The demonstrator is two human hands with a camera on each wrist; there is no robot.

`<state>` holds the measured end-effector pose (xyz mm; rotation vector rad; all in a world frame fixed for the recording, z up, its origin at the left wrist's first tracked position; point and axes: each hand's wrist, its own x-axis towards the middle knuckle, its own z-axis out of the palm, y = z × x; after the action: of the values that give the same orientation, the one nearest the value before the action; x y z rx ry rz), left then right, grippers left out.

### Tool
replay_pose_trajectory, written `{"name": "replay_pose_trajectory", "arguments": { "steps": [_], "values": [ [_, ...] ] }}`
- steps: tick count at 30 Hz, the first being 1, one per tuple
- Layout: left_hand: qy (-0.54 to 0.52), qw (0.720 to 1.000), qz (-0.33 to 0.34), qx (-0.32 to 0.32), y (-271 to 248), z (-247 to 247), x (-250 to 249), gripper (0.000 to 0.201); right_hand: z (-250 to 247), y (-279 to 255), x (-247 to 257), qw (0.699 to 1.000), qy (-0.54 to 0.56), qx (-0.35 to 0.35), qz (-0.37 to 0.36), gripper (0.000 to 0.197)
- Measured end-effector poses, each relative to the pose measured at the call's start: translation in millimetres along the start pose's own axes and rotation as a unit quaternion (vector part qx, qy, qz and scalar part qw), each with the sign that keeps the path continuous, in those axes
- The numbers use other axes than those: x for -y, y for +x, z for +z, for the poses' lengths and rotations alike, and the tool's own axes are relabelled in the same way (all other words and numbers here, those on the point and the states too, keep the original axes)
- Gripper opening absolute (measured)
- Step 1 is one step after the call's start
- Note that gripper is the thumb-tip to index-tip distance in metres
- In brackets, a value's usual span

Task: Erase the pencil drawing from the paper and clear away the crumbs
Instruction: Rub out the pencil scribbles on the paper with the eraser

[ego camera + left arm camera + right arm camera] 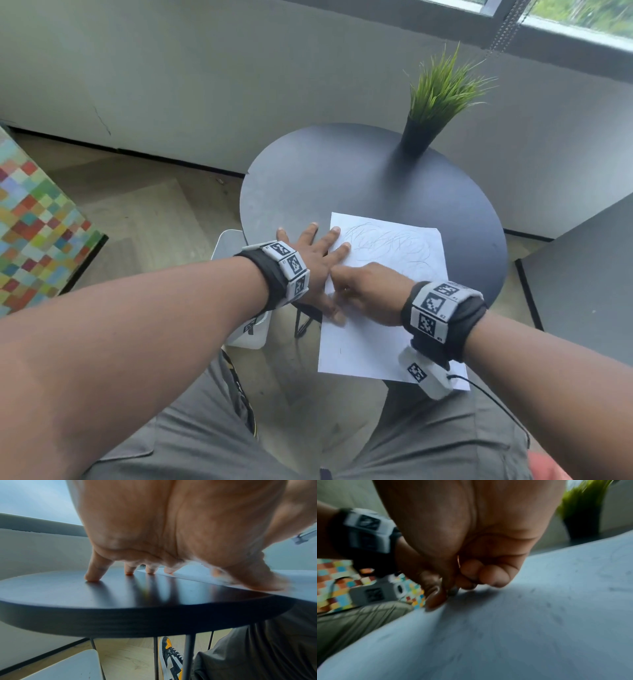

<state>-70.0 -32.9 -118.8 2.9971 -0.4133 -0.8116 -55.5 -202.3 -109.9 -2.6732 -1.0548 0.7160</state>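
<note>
The paper (383,308) lay on the round table (342,178), its pencil scribble (387,243) largely unerased; it was pinned by the left hand (315,260), fingers spread flat; the right hand (370,294) was curled, seemingly around an eraser; short, light strokes would be advised.

White sheet, dark desk, bright checks

The paper (383,329) is white with faint grey pencil scribble (387,245) at its far end; the round desk (342,178) is dark charcoal. The plant (442,85) is green in a black pot. Both wristbands (442,311) are black with black-and-white square codes. The block (30,219) at left is multicoloured checks; the trousers (191,428) are grey-olive.
</note>
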Motion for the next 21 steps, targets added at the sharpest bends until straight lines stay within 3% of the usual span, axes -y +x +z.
{"name": "replay_pose_trajectory", "arguments": {
  "steps": [2,6,10,11,16,21],
  "values": [
    [-0.002,1.0,0.003,-0.001,1,-1,-2,0.141,-2,-3,1,1.0,0.01,0.029,-0.001,0.012],
    [0.003,1.0,0.003,-0.005,0,1,0,0.141,-17,5,-18,0.99,0.012,-0.086,0.111,0.018],
    [-0.005,1.0,0.005,0.003,0,-3,-3,0.139,-9,-11,2,1.0,0.0,0.017,0.009,0.014],
    [-0.004,1.0,0.006,0.006,-1,-4,-3,0.137,-11,-10,-3,1.0,-0.004,0.02,0.015,0.013],
    [-0.012,1.0,-0.001,0.002,-2,-4,-2,0.131,-29,2,-43,0.977,0.055,-0.078,0.192,0.021],
    [-0.029,0.999,-0.017,-0.043,2,1,-9,0.116,-24,-2,-32,0.976,0.033,-0.074,0.202,0.022]
  ]
}}
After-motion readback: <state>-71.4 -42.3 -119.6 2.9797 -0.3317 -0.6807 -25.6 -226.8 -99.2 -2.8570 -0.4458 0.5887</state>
